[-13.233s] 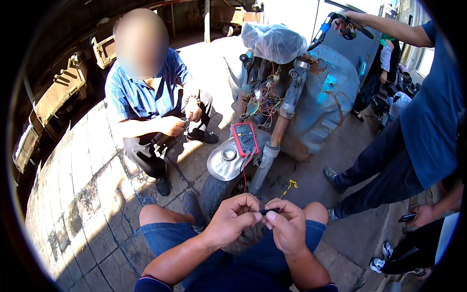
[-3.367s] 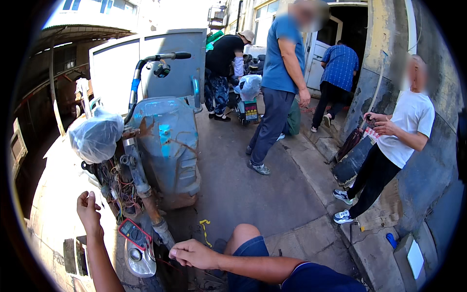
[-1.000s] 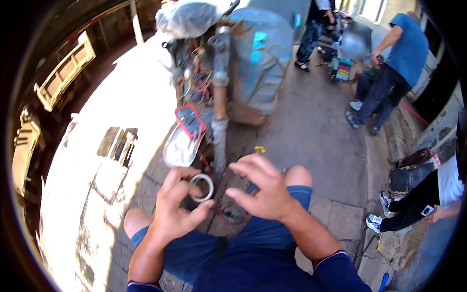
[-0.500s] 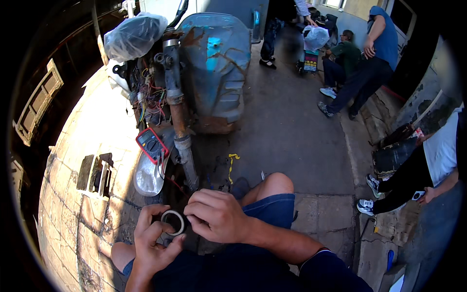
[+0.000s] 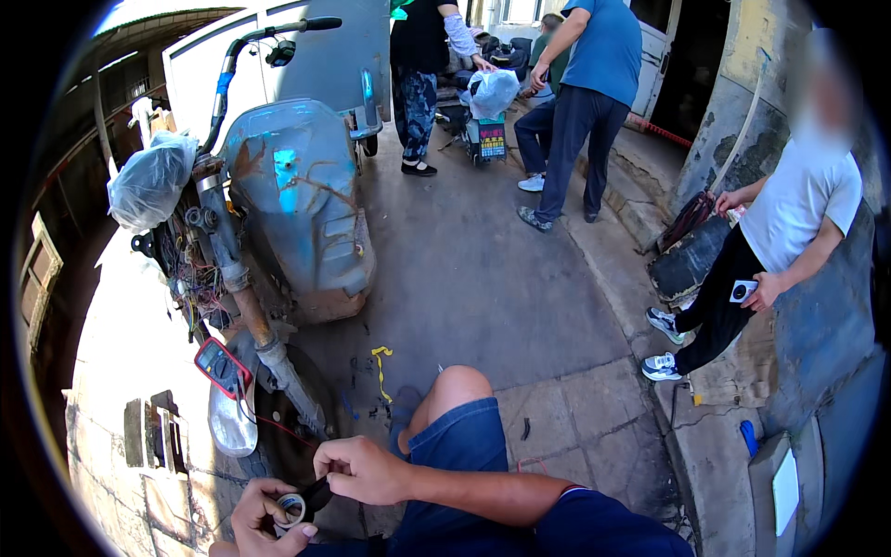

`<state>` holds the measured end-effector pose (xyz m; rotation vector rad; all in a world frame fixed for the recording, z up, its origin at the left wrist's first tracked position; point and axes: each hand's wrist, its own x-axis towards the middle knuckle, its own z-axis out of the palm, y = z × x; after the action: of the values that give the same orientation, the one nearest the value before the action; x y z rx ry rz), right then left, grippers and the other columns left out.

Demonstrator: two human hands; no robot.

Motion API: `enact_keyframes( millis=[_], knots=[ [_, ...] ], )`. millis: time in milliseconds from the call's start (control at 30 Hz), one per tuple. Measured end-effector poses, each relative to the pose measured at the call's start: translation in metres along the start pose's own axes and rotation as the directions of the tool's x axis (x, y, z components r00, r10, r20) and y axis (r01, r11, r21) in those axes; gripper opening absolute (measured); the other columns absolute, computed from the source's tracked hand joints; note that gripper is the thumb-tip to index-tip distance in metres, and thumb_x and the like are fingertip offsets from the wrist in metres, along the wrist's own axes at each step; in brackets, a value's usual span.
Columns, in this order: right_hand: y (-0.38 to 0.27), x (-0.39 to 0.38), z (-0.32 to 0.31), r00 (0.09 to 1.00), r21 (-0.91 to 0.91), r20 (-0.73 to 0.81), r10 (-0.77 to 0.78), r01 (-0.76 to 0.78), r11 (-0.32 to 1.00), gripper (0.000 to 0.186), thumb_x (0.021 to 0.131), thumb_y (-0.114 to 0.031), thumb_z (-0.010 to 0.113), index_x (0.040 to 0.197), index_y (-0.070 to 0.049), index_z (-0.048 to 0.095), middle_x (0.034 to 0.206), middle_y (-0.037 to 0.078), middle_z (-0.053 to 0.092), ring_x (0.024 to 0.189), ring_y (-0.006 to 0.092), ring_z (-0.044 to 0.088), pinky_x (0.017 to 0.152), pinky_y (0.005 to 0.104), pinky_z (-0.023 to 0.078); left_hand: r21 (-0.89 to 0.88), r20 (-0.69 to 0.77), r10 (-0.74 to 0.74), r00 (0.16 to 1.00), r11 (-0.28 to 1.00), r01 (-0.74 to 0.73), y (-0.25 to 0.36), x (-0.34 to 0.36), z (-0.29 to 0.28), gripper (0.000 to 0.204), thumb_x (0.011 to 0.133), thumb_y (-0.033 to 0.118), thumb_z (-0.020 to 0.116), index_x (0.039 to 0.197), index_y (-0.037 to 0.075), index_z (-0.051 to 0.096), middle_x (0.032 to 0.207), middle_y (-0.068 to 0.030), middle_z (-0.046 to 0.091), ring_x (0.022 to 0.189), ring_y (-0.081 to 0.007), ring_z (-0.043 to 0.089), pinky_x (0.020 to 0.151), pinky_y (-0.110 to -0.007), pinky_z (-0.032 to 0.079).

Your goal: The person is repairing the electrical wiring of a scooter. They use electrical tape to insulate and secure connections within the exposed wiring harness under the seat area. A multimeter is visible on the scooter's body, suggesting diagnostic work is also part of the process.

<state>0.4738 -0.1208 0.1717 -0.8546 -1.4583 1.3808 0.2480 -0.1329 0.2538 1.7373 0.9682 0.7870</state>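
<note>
At the lower edge, left of centre, my left hand [image 5: 256, 522] grips a roll of black tape [image 5: 291, 508] with a pale core, thumb and fingers around its rim. My right hand [image 5: 360, 471] is closed in a pinch just beside it. Between the two, a dark strip of tape [image 5: 318, 493] runs from the roll to my right fingertips. Beyond my hands stands a worn three-wheeled vehicle with a rusty blue front panel [image 5: 295, 209] and exposed wiring [image 5: 186, 269]. A red-framed multimeter [image 5: 223, 369] rests at its front mudguard [image 5: 232, 422], leads hanging down.
Yellow tape scraps [image 5: 380, 371] lie on the ground ahead of my knee [image 5: 459, 395]. A person [image 5: 789, 204] stands at the right holding a small white device. Several people gather at the back near a green-and-black box [image 5: 486, 139]. A raised kerb [image 5: 603, 251] runs along the right.
The view has swung up and right, so everything sits further left and my hands appear lower. A dark strip of tape now shows between the roll and my right fingers.
</note>
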Motion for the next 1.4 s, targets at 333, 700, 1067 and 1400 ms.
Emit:
enact_keyframes(
  millis=[333,700,1067,1400],
  knots=[
    [-0.006,-0.026,0.013,0.969,-0.016,0.236,-0.077,0.083,0.996,0.038,0.086,-0.007,0.060,0.122,0.006,0.058,0.085,0.013,0.067,0.072,0.0190,0.065,0.067,0.0312,0.051,0.258,0.035,0.069,0.997,0.963,-0.076,-0.001,-0.010,0.016,0.030,0.077,0.015,0.074,0.099,0.005,0.057,0.118,-0.0115,0.057,0.091,-0.0168,0.061,0.074,-0.027,0.050],
    [0.006,-0.024,0.025,0.990,-0.585,0.140,0.023,0.064,0.809,0.026,0.075,-0.028,0.067,0.087,-0.005,0.072,0.079,0.016,0.068,0.072,0.0360,0.066,0.066,0.0474,0.052,0.319,0.148,0.032,0.989,0.945,-0.078,-0.032,-0.007,0.029,0.009,0.083,0.003,0.058,0.092,0.002,0.060,0.081,-0.0098,0.061,0.069,-0.0187,0.059,0.061,-0.033,0.049],
    [0.023,-0.017,0.058,0.947,-0.610,0.242,-0.210,0.317,0.726,0.012,0.079,-0.016,0.067,0.075,-0.006,0.062,0.072,0.011,0.064,0.064,0.0314,0.063,0.055,0.0412,0.048,0.376,-0.081,0.306,0.949,0.891,-0.255,-0.102,-0.034,0.024,0.011,0.068,0.003,0.068,0.074,0.004,0.059,0.078,-0.0098,0.060,0.072,-0.0307,0.059,0.064,-0.038,0.050],
    [-0.014,0.017,0.047,0.948,-0.335,0.307,-0.082,0.189,0.923,0.013,0.083,-0.002,0.070,0.095,0.002,0.069,0.080,0.011,0.068,0.068,0.0206,0.066,0.058,0.0297,0.050,0.342,-0.596,0.052,0.801,0.919,0.196,-0.140,0.014,-0.104,0.020,0.091,0.013,0.064,0.100,-0.001,0.053,0.092,-0.0187,0.053,0.088,-0.0326,0.058,0.081,-0.039,0.048]
  ],
)
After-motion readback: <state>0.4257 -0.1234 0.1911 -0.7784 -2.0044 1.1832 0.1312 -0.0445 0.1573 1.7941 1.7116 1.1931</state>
